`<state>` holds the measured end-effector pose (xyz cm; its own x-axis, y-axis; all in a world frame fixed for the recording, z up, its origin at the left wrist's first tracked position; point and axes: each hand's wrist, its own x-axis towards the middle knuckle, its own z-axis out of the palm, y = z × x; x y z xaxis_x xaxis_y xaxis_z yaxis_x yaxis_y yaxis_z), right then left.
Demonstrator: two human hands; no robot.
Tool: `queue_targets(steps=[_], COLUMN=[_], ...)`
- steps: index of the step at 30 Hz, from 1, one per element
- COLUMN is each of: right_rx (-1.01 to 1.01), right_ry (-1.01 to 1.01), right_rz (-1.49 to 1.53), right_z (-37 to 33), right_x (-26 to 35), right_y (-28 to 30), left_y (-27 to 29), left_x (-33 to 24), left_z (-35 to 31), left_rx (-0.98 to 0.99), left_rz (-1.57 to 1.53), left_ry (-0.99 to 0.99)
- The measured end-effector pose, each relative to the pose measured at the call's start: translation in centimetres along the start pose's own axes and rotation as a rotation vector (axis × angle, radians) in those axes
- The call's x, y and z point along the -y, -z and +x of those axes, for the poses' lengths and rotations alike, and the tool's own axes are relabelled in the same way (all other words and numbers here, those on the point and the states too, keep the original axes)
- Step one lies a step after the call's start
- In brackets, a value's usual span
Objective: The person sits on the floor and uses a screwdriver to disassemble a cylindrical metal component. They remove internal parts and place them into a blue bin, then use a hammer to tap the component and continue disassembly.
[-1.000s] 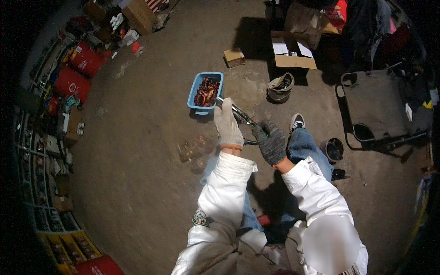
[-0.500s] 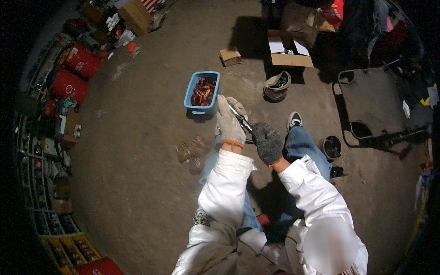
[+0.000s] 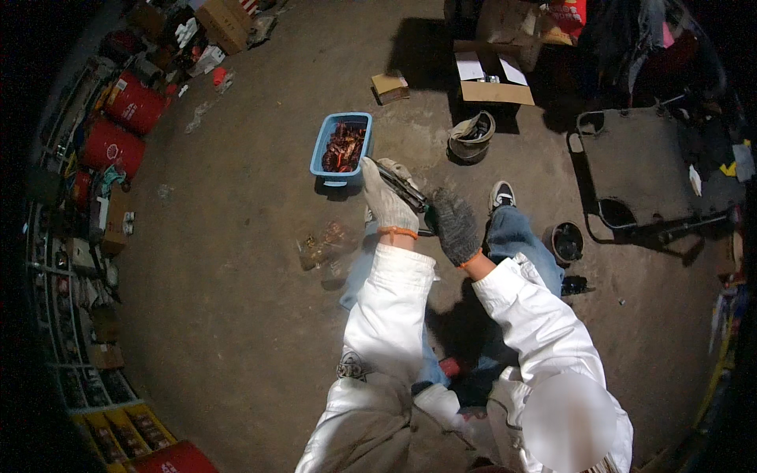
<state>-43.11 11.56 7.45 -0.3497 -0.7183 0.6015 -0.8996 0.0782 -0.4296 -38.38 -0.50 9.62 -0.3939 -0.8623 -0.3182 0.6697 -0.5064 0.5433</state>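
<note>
My left hand (image 3: 386,203), in a pale work glove with an orange cuff, is closed around a long, dark, shiny metal piece (image 3: 404,189) whose exact kind I cannot make out. At the near end of that piece, my right hand (image 3: 455,229) in a grey knitted glove has its fingers curled against it; a small greenish spot shows there. Just beyond my left hand stands a blue plastic basin (image 3: 316,154) heaped with copper-coloured metal parts (image 3: 343,148). Clear plastic bags (image 3: 315,248) with brass-coloured bits lie on the floor left of my left wrist.
A small cardboard box (image 3: 390,87), an open carton (image 3: 497,92) and a bucket (image 3: 471,143) stand ahead. On the right are a dark round container (image 3: 566,243) and a folding chair (image 3: 631,169). Red drums (image 3: 112,144) and loaded shelves line the left side.
The metal piece has turned slightly between my hands, showing more of its dark side. My right hand has shifted up a little and its grip has rotated. The whole view has moved slightly.
</note>
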Motion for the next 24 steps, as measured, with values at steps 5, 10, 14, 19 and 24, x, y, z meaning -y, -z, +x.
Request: queue_targets(steps=[5, 10, 14, 19, 24], right_rx=[0.142, -0.011, -0.032, -0.015, -0.077], right_ry=[-0.600, -0.503, -0.472, -0.411, -0.390], right_rz=[0.781, 0.568, 0.442, 0.418, 0.422], right_z=[1.4, 2.7, 2.9, 2.4, 2.3], right_x=[0.9, 1.0, 0.7, 1.0, 1.4], right_y=[3.4, 3.4, 3.1, 3.8, 5.0], left_y=[-1.6, -2.0, -1.9, -2.0, -2.1], left_x=[-1.3, -1.1, -0.3, 0.6, -0.5], left_z=[-1.2, -2.3, -2.8, -2.4, -1.6], left_rx=[0.083, 0.174, 0.267, 0.163, 0.044], left_rz=[0.027, 0.337, 0.482, 0.604, 0.296], left_ry=[-0.230, -0.347, -0.362, -0.380, -0.233])
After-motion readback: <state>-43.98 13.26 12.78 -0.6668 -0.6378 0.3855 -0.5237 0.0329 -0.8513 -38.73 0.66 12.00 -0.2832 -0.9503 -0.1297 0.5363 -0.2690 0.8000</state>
